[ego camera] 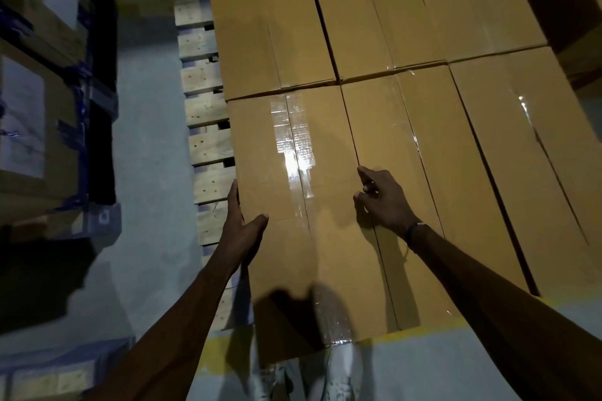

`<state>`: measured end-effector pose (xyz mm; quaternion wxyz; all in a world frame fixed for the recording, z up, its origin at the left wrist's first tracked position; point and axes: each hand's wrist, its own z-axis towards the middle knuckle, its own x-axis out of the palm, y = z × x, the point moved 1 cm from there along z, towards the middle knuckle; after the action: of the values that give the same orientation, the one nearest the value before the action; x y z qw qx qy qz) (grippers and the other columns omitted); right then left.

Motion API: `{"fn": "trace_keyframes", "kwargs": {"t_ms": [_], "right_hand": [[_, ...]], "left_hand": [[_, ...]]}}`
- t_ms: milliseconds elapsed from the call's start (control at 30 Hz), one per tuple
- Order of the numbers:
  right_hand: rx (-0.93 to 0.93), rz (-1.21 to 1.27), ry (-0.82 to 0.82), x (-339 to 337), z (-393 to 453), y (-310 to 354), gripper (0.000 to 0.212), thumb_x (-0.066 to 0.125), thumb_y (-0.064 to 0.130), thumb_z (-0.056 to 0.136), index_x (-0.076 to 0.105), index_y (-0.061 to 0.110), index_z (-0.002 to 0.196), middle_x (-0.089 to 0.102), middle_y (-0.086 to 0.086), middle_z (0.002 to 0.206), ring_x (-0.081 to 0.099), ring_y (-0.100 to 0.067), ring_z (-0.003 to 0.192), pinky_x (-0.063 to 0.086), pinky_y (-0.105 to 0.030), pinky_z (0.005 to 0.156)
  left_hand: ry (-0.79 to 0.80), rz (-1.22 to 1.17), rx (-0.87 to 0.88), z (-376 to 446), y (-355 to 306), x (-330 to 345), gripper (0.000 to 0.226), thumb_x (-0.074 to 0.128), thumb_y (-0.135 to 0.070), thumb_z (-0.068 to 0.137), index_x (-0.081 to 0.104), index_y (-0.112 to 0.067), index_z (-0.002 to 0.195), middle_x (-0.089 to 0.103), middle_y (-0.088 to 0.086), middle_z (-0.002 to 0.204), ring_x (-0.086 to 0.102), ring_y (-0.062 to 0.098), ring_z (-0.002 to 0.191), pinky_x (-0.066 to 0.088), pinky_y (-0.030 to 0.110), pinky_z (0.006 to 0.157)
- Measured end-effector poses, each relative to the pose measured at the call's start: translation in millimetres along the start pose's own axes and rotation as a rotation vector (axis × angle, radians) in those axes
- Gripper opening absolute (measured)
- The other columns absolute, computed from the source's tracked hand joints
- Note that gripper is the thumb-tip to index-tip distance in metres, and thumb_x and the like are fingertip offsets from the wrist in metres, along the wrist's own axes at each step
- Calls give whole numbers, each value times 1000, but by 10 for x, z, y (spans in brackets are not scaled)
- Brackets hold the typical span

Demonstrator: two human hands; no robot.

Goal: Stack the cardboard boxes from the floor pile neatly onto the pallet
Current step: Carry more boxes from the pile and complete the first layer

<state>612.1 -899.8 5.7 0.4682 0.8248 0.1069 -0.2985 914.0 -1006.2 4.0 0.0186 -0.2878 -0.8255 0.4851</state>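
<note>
A long taped cardboard box [303,212] lies at the near left of a stack of boxes on the wooden pallet [208,146]. My left hand [241,231] lies flat against its left edge, fingers straight down the side and thumb on top. My right hand [382,198] rests on the top at the seam between this box and the neighbouring box [423,192], fingers loosely curled at the edge. Several more boxes [358,16] fill the pallet beyond and to the right.
Bare pallet slats show in a strip left of the boxes. A grey floor [146,172] aisle runs on the left, with blue racking holding wrapped cartons [49,91] beyond it. A yellow floor line [423,334] runs along the pallet's near edge. My shoe [338,371] is below the box.
</note>
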Motion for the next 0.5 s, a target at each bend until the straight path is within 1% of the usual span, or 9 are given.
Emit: {"fn": "trace_keyframes", "kwargs": {"t_ms": [33, 100, 200, 300, 367, 433, 500], "right_hand": [[-1, -5, 3, 3, -1, 4, 65, 69, 9, 95, 42, 11, 154, 48, -8, 128, 53, -19, 108, 46, -25, 98], [12, -4, -2, 7, -14, 9, 65, 70, 8, 94, 43, 12, 153, 47, -6, 126, 53, -19, 107, 46, -25, 98], [39, 3, -19, 19, -60, 14, 64, 69, 7, 94, 44, 13, 153, 48, -6, 128, 53, -19, 111, 47, -28, 102], [45, -21, -18, 38, -151, 23, 64, 68, 5, 93, 45, 11, 152, 48, -9, 130, 52, -17, 109, 45, -25, 101], [40, -52, -11, 55, -239, 18, 64, 68, 4, 92, 45, 9, 152, 49, -11, 129, 52, -18, 106, 46, -27, 101], [34, -78, 4, 74, -352, -11, 66, 69, 5, 91, 45, 9, 152, 49, -12, 130, 53, -20, 105, 48, -31, 101], [25, -107, 12, 86, -485, -51, 68, 70, 6, 90, 44, 10, 152, 49, -12, 131, 53, -20, 105, 48, -32, 99]], "left_hand": [[-5, 19, -6, 10, 4, 9, 91, 68, -9, 96, 11, -35, 162, 44, -14, 143, 52, 0, 118, 44, 33, 100], [-9, 57, -14, 24, 16, 13, 92, 68, -10, 96, 9, -34, 163, 43, -12, 146, 50, 12, 125, 42, 35, 105], [-25, 124, -34, 31, 1, 5, 92, 67, -13, 97, 6, -30, 164, 42, -1, 155, 46, 23, 136, 40, 42, 114], [-20, 189, -43, -5, -37, 9, 92, 66, -16, 99, 2, -24, 165, 35, 4, 162, 40, 27, 144, 35, 42, 117], [-19, 232, -47, -45, -53, 18, 95, 67, -17, 98, 0, -22, 165, 33, 5, 164, 38, 29, 146, 34, 43, 119], [-18, 257, -42, -96, -52, 26, 98, 71, -16, 96, 1, -21, 165, 37, 7, 162, 41, 31, 144, 36, 46, 119], [-16, 274, -38, -182, -33, 39, 100, 74, -16, 93, 5, -20, 164, 42, 9, 158, 44, 31, 141, 38, 46, 116]]}}
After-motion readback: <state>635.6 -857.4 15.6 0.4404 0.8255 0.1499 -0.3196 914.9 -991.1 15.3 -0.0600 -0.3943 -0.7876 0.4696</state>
